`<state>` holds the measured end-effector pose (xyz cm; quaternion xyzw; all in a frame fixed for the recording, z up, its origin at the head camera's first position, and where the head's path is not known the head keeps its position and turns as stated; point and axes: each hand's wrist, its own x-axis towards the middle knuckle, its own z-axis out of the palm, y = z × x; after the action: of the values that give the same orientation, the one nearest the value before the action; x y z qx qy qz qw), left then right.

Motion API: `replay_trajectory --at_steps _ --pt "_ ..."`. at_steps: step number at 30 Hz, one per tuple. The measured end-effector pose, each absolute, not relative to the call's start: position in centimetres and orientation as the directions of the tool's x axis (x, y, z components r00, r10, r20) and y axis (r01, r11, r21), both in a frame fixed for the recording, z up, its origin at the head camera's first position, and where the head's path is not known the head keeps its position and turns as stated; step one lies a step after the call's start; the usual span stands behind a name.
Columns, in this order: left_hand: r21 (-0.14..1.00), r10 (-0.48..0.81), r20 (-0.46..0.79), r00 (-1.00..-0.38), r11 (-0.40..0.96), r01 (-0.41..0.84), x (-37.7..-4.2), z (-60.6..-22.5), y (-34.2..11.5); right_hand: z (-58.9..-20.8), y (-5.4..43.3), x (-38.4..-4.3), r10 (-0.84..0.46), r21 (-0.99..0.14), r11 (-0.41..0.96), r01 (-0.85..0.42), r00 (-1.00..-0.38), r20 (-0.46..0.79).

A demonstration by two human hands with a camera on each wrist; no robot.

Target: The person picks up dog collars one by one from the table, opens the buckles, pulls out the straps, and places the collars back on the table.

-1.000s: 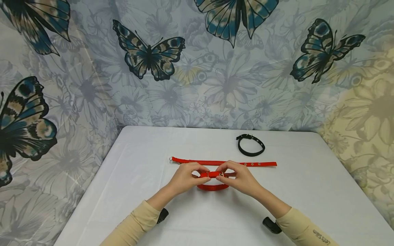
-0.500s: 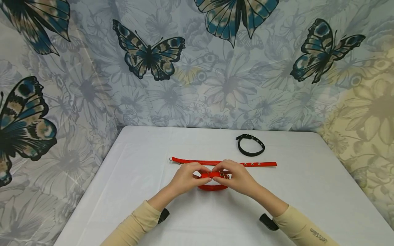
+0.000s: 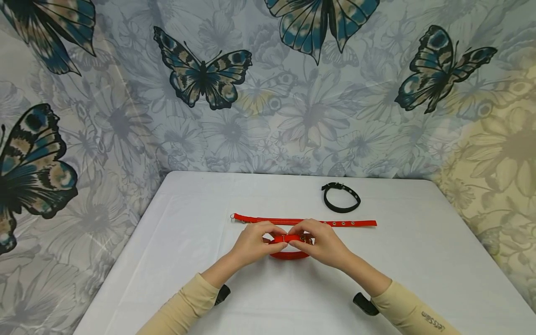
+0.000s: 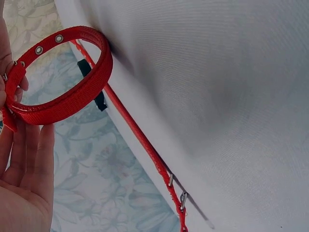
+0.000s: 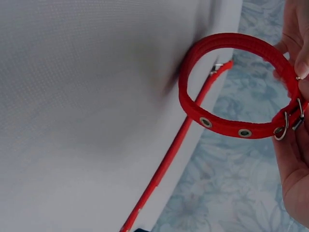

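Note:
Both hands hold a red collar [image 3: 290,255] that is closed into a loop, its buckled part toward the top between them. My left hand [image 3: 253,241] pinches the strap left of the buckle with thumb and fingers. On the other side, my right hand [image 3: 321,241] pinches it by the buckle [image 5: 299,112], partly covering the metal. The thumbs nearly meet. In the right wrist view, metal eyelets [image 5: 245,133] and a D-ring [image 5: 285,128] show along the strap. In the left wrist view, a short red strap end [image 4: 8,118] sticks out near the left fingers.
Just behind the hands a second red collar [image 3: 356,224] lies stretched out flat, eyelets toward its right end. Farther back on the right rests a black collar [image 3: 341,209], buckled in a loop. A white cloth covers the table [image 3: 188,200]; a butterfly-print curtain [image 3: 268,121] stands behind it.
My right hand has shifted slightly left along the collar, bringing its thumb closer to the left one. The left hand stays nearly in place. The other two collars have not moved.

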<state>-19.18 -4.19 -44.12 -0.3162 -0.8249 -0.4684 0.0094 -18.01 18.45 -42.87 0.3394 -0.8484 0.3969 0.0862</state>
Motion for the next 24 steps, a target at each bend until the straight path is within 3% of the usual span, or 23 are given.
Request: replay_trajectory --at_steps 24 --pt "0.793 0.477 0.339 -0.811 0.319 0.519 -19.3 -44.76 -4.3 -43.9 18.34 -17.82 -0.44 -0.691 0.394 -0.607 -0.784 0.438"
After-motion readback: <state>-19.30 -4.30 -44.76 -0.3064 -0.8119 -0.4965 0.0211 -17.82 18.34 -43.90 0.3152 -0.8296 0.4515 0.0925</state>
